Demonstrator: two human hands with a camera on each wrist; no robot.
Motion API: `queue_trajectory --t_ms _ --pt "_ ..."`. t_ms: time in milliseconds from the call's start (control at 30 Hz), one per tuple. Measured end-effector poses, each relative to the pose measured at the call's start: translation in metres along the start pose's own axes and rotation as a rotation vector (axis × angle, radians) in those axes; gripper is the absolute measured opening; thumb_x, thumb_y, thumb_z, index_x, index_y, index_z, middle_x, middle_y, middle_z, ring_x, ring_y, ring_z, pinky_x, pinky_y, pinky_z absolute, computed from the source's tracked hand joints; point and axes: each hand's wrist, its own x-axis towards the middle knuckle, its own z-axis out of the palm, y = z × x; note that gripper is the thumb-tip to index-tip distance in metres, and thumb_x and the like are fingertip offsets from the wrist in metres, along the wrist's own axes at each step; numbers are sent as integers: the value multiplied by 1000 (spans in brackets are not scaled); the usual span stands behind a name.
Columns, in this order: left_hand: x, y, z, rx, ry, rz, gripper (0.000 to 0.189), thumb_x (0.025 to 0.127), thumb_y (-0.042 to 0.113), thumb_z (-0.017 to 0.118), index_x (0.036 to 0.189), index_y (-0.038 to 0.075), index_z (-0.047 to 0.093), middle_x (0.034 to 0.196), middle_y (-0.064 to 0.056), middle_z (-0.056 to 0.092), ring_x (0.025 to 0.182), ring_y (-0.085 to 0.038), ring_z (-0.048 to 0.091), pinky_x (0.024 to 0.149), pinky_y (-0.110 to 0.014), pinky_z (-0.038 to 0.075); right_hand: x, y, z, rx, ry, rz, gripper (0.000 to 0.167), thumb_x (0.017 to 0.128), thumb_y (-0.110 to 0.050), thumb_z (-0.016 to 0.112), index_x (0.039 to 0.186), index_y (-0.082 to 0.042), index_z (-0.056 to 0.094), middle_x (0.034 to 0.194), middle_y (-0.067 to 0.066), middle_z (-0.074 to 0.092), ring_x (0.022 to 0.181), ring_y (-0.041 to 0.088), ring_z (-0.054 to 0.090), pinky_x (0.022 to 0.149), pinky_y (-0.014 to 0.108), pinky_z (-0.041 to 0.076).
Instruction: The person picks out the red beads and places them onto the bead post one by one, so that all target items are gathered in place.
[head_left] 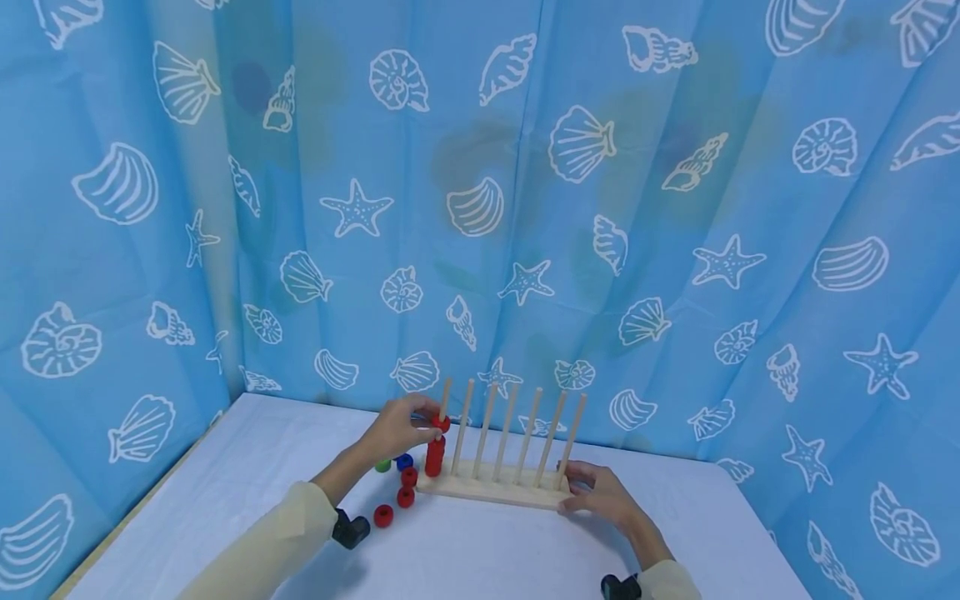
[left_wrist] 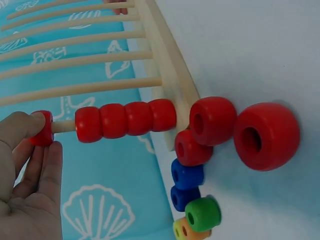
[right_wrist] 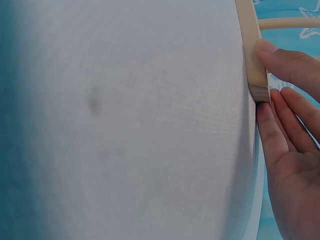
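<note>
My left hand (head_left: pixel 397 429) pinches a red bead (left_wrist: pixel 44 128) between thumb and fingers. That bead is threaded on the leftmost peg (head_left: pixel 446 398) of a wooden peg stand (head_left: pixel 487 492), partway down. Below it, after a short gap of bare peg, several red beads (left_wrist: pixel 114 121) are stacked down to the base. At the stand's other end, my right hand (head_left: pixel 603 493) grips the base, its thumb on the front edge and its fingers around the end, as the right wrist view shows.
Loose red beads (head_left: pixel 383 516) lie left of the stand. Beside them are blue beads (left_wrist: pixel 187 173), a green bead (left_wrist: pixel 203 214), and an orange and a yellow one at the lower frame edge. The other pegs (head_left: pixel 532 433) carry no beads. A blue shell-patterned curtain (head_left: pixel 465 250) hangs behind the white-covered table (head_left: pixel 510 558).
</note>
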Motion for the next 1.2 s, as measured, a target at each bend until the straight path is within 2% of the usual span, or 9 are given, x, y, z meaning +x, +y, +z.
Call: queue_trajectory --t_ms 233,600,867,1033,1200 --pt "-1 -5 2 -2 2 32 36 82 3 75 116 2 65 106 -8 66 105 -28 65 83 -37 57 -1 -1 -1 -7 1 -12 73 65 -7 86 132 -2 57 132 18 58 128 40 49 99 43 47" --pt "-4 -8 5 -1 13 45 31 82 3 76 112 6 67 103 -5 66 101 -23 65 85 -37 56 0 0 1 -2 14 11 74 64 -7 88 132 -2 58 132 17 59 127 39 50 99 42 47" --pt "-6 -11 6 -8 3 16 33 83 3 75 114 6 66 104 -5 65 103 -26 64 85 -38 56 0 -1 1 -3 25 24 74 64 -6 88 131 -2 58 131 17 59 126 38 51 98 42 48" --pt "-7 -13 6 -4 -8 42 34 83 4 75 115 4 65 106 -5 64 102 -25 63 86 -39 56 -2 -2 1 -10 22 36 74 64 -7 87 132 -3 58 131 17 59 126 38 51 99 43 47" --pt "-8 -13 8 8 -7 25 34 83 4 76 115 6 65 105 -3 64 102 -22 63 86 -37 56 -2 -3 1 3 16 26 74 64 -7 87 132 -2 58 131 17 59 126 38 51 99 43 47"
